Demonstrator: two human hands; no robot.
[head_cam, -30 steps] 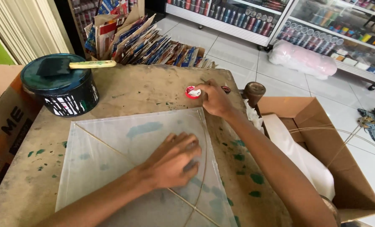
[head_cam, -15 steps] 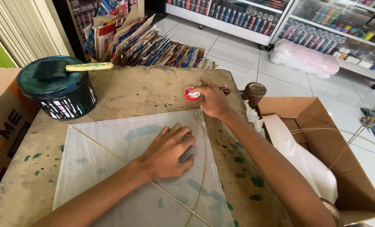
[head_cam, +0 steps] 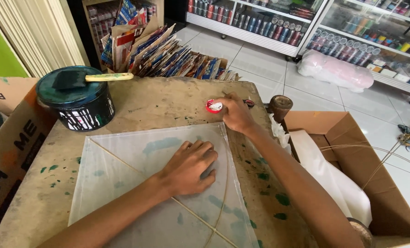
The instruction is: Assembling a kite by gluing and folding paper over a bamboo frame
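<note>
A translucent white paper kite (head_cam: 122, 183) with thin bamboo sticks lies flat on a stained brown table (head_cam: 159, 101). My left hand (head_cam: 189, 167) presses palm down on the kite's middle, fingers spread. My right hand (head_cam: 234, 112) reaches to the kite's far corner, fingertips at a small red round lid (head_cam: 212, 106) with white paste in it. Whether the fingers grip anything there is hidden.
A dark paint can (head_cam: 76, 103) with a foam brush (head_cam: 90, 79) on its lid stands at the table's back left. An open cardboard box (head_cam: 352, 165) with white paper sits to the right. Packaged goods lean behind the table. A wooden knob (head_cam: 280, 105) stands by the edge.
My left hand has slid a little along the kite toward its middle. My right hand stays at the red lid.
</note>
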